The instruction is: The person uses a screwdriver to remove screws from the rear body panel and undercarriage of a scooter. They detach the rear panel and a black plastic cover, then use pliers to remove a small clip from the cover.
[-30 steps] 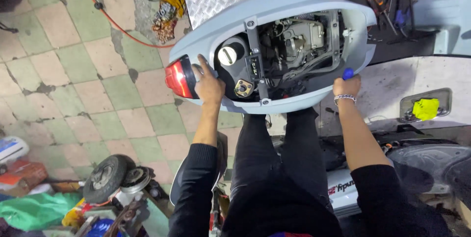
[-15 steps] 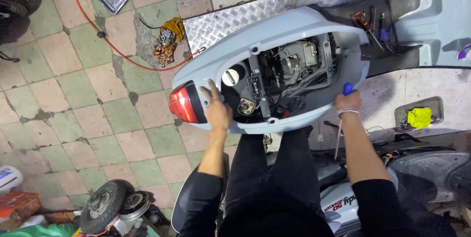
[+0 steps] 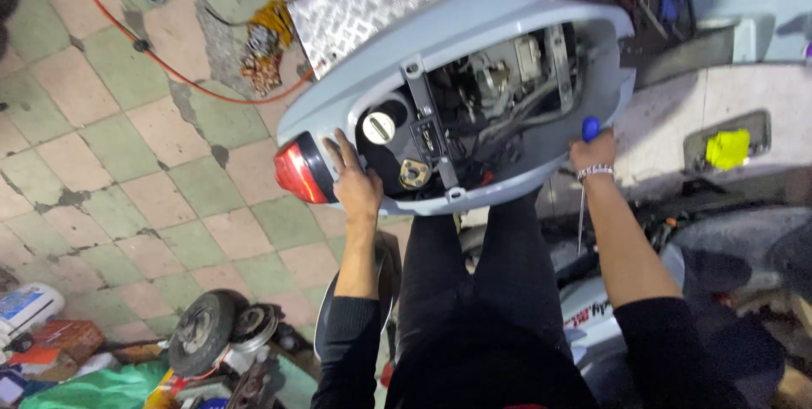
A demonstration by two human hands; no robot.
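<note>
I saw the left hand stay flat, fingers apart, on the grey plastic scooter body by the red tail light, which had barely shifted, while the right hand stayed clamped on the blue-handled screwdriver.

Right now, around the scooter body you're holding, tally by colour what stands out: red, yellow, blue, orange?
Red: 1, the tail light beside the left hand.
Yellow: 1, the rag in a recess.
Blue: 1, the screwdriver handle in the right hand.
Orange: 1, the cable across the floor tiles.
Total: 4
</note>
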